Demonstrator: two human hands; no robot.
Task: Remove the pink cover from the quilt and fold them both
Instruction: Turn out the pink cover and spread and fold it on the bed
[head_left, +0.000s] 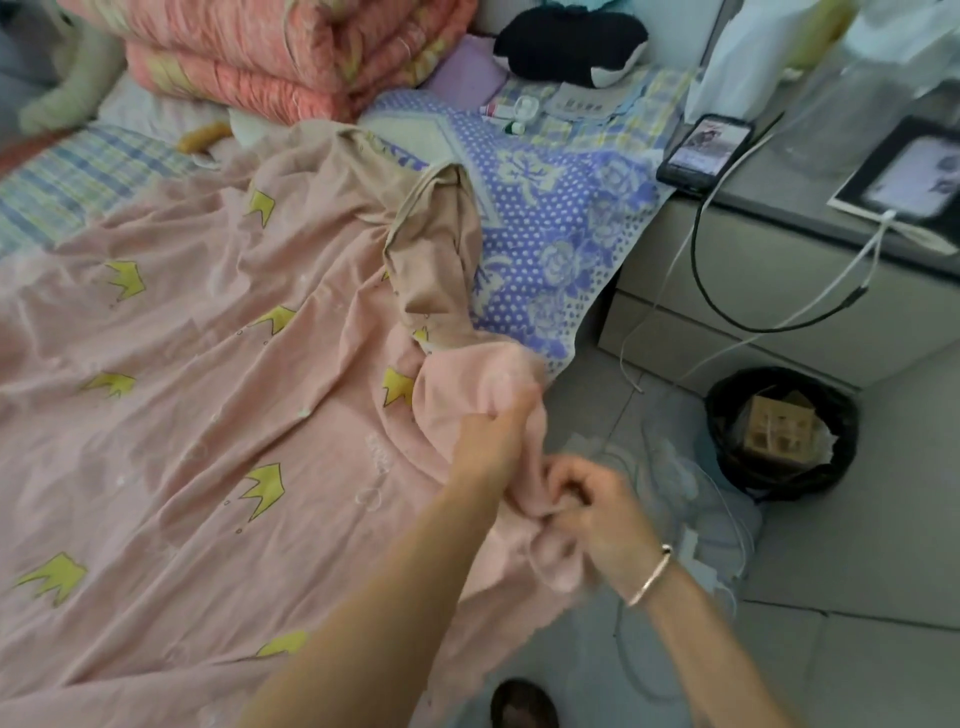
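- The pink cover (197, 364) lies spread and creased across the bed from 9 o'clock to the centre. One bunched corner is lifted off the bed edge at about 5 o'clock.
- The left hand (491, 447) has its fingers closed round that bunch from above. Just beside it, the right hand (597, 512) has its fingers curled in and pinches a fold of the same cloth.
- A folded quilt (270, 62) sits stacked at 11 o'clock, well apart from the hands; it looks already out of the cover.
- Long axis, as I judge it: the cover runs from 7 o'clock up toward 1 o'clock. There a beige flap (431, 249) of its underside is turned up, and the gripped corner points out toward 4 o'clock.
- Risk: the gathered cloth hangs over the floor (883, 519), so a slack grip could let it drag on the tiles near the bin (779, 431).
- Risk: a hard pull could drag the blue floral blanket (561, 223) beneath it along too.
- Risk: a wide swing toward 2 o'clock could snag the black cable (694, 249) and tug the phone (706, 150).
- Risk: the corner is bunched rather than flat, so the fold may start crooked.
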